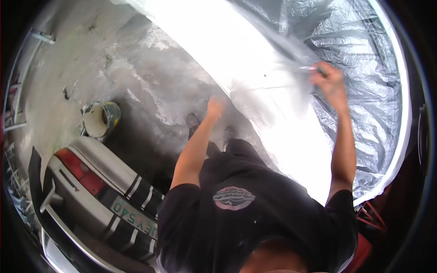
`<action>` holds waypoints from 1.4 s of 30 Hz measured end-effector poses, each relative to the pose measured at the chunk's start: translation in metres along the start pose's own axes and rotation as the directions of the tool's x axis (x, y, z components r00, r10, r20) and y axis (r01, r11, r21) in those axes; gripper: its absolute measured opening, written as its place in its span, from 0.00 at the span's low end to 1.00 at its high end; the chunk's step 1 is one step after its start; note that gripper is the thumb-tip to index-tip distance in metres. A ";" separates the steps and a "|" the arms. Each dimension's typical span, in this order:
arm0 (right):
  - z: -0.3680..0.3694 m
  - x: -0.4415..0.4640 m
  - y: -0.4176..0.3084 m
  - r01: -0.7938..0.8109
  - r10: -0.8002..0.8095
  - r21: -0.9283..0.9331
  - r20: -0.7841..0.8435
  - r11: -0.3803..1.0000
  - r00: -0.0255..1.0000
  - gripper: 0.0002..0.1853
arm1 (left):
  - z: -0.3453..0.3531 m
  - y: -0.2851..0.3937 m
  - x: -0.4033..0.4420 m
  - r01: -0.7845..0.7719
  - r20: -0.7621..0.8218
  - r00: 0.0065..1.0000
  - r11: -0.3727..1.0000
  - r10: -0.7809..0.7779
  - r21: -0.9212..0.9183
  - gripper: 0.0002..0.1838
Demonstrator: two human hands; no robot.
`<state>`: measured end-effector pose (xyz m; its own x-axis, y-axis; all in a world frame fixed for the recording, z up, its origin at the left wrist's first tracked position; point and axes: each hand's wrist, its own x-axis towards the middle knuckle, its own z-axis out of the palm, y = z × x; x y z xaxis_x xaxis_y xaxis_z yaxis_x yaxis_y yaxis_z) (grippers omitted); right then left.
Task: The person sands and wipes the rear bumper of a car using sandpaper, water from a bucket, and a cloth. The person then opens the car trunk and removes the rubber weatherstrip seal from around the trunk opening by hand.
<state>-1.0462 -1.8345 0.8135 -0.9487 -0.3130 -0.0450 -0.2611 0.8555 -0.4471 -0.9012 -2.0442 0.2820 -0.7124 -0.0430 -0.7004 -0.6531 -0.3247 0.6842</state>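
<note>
While right fingers (317, 78) pinch a blurred object (322, 71), the plate (134, 215) shows "540"

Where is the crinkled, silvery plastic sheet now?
On the head view's right side, the sheet lies alongside the bright white curved panel, partly behind the person's right hand.

Blotchy grey floor (118, 68) (paler in patches), bucket (113, 113) and striped car rear (102, 157) at left.
</note>
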 end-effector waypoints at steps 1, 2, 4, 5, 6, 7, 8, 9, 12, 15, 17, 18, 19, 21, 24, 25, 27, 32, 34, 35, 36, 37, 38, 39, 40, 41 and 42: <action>-0.030 0.000 0.005 -0.019 0.023 0.061 -0.064 0.998 0.998 0.09 | 0.009 0.113 -0.071 0.217 -0.117 0.968 0.975 -0.222 -0.054 0.47; -0.064 -0.004 0.000 -0.032 0.047 0.124 -0.124 0.992 0.991 0.09 | 0.017 0.115 -0.055 0.216 -0.101 0.970 0.975 -0.221 -0.053 0.47; -0.120 -0.009 -0.004 -0.129 0.171 0.169 -0.265 0.977 0.949 0.10 | 0.034 0.121 -0.008 -0.018 -0.134 0.991 0.997 0.008 -0.074 0.57; -0.148 -0.009 0.003 -0.093 0.145 0.167 -0.326 0.981 0.934 0.10 | 0.044 0.140 -0.006 -0.023 -0.124 0.992 0.997 0.014 -0.076 0.57; -0.173 -0.007 0.012 -0.079 0.141 0.168 -0.400 0.983 0.906 0.11 | 0.058 0.170 -0.015 -0.024 -0.027 0.999 0.984 0.019 -0.179 0.55; -0.196 -0.005 0.021 -0.079 0.158 0.183 -0.471 0.980 0.868 0.13 | 0.074 0.200 -0.026 -0.015 0.072 0.997 0.961 0.036 -0.277 0.53; -0.211 -0.002 0.021 -0.166 0.132 -0.009 -0.566 0.986 0.814 0.14 | 0.098 0.222 -0.038 -0.016 0.088 0.995 0.962 0.041 -0.271 0.53; -0.222 -0.002 0.025 -0.274 0.092 -0.186 -0.649 0.944 0.756 0.15 | 0.125 0.240 -0.053 0.002 0.160 0.985 0.923 0.064 -0.385 0.52; -0.147 -0.017 -0.015 -0.183 -0.214 -0.424 -0.728 0.887 0.651 0.22 | 0.175 0.270 -0.109 0.041 0.334 0.934 0.886 0.131 -0.462 0.49; -0.034 -0.045 -0.039 -0.098 -0.118 -0.459 -0.420 0.883 0.900 0.36 | 0.192 0.319 -0.188 0.031 0.439 0.878 0.895 0.188 -0.445 0.40; 0.005 -0.055 -0.017 0.097 -0.214 -0.415 -0.245 0.905 0.946 0.39 | 0.199 0.352 -0.229 0.027 0.451 0.871 0.898 0.194 -0.439 0.34; 0.015 -0.057 0.004 0.093 -0.212 -0.406 -0.258 0.909 0.943 0.39 | 0.195 0.367 -0.241 -0.200 0.527 0.778 0.930 0.342 -0.308 0.31; 0.020 -0.052 0.027 0.075 -0.193 -0.338 -0.331 0.938 0.924 0.36 | 0.195 0.376 -0.249 -0.428 0.617 0.648 0.883 0.447 -0.190 0.29; 0.006 -0.050 0.055 0.052 -0.155 -0.253 -0.408 0.966 0.900 0.33 | 0.209 0.379 -0.256 -0.587 0.676 0.519 0.793 0.523 -0.163 0.26; -0.075 -0.048 0.075 0.021 -0.113 -0.219 -0.418 0.976 0.901 0.20 | 0.222 0.378 -0.247 -0.644 0.588 0.454 0.703 0.669 -0.302 0.23; -0.108 -0.048 0.089 0.051 -0.221 -0.333 -0.497 0.942 0.839 0.18 | 0.212 0.374 -0.226 -0.648 0.515 0.559 0.730 0.650 -0.218 0.22; -0.192 -0.056 0.102 -0.236 -0.079 -0.459 -0.568 0.857 0.819 0.21 | 0.190 0.336 -0.146 -0.850 0.220 0.505 0.437 0.834 0.296 0.19; -0.310 -0.051 0.153 -0.188 -0.323 -0.503 -0.754 0.843 0.572 0.17 | 0.138 0.262 -0.045 -0.745 0.459 0.420 0.009 0.783 0.667 0.32; -0.326 -0.040 0.182 -0.252 -0.234 -0.415 -0.815 0.874 0.530 0.18 | 0.152 0.283 -0.065 -0.637 0.460 0.566 0.010 0.684 0.770 0.36; -0.324 -0.036 0.188 -0.183 -0.223 -0.363 -0.824 0.914 0.521 0.18 | 0.156 0.290 -0.073 -0.490 0.404 0.729 0.010 0.552 0.871 0.41; -0.326 -0.032 0.196 -0.108 -0.209 -0.304 -0.832 0.946 0.514 0.19 | 0.162 0.301 -0.080 -0.496 0.409 0.722 0.005 0.559 0.868 0.41; -0.334 -0.021 0.211 -0.108 -0.212 -0.305 -0.837 0.946 0.505 0.19 | 0.166 0.314 -0.087 -0.472 0.422 0.771 -0.016 0.476 0.881 0.40; -0.341 -0.010 0.233 -0.101 -0.373 -0.461 -0.813 0.882 0.446 0.20 | 0.168 0.316 -0.093 -0.447 0.428 0.820 -0.041 0.379 0.894 0.40; -0.345 -0.008 0.241 -0.106 -0.526 -0.603 -0.758 0.791 0.385 0.20 | 0.165 0.309 -0.091 -0.448 0.431 0.820 -0.047 0.377 0.893 0.40; -0.350 -0.005 0.248 -0.110 -0.526 -0.600 -0.763 0.792 0.377 0.20 | 0.163 0.301 -0.090 -0.492 0.462 0.754 -0.064 0.467 0.868 0.38; -0.349 -0.003 0.247 -0.145 -0.394 -0.495 -0.809 0.857 0.436 0.21 | 0.156 0.292 -0.085 -0.532 0.490 0.679 -0.095 0.547 0.842 0.36; -0.351 -0.003 0.247 -0.191 -0.253 -0.380 -0.841 0.905 0.478 0.22 | 0.151 0.282 -0.070 -0.538 0.464 0.674 -0.048 0.575 0.841 0.34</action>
<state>-1.1709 -1.4774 1.0161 -0.5372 -0.0188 0.8432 -0.1227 0.9909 -0.0561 -1.0745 -1.9904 0.5543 -0.9747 0.2228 0.0161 0.1990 0.8336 0.5152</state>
